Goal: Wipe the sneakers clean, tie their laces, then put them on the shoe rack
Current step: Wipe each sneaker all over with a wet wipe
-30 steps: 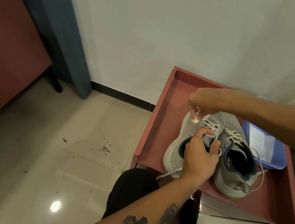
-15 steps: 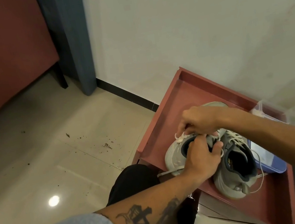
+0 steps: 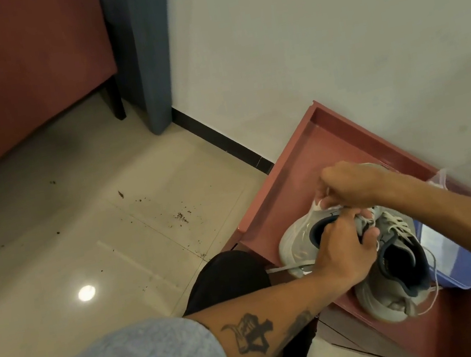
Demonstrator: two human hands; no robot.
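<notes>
A: Left hand [image 3: 344,250] status?
B: We see its fingers curled round the tongue of the pale sneaker [image 3: 295,241], which sits under it on the red shelf [image 3: 292,168].
A: Right hand [image 3: 347,187]?
B: Just beyond our left, pinching a white lace [image 3: 320,203]. The grey sneaker [image 3: 383,293] sits just right of the left hand, touching the first.

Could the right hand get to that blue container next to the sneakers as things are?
Probably yes. The blue container lies in the open beside the grey sneaker, just under that forearm. But the right hand is pinching a white lace, so it would have to let go first.
</notes>
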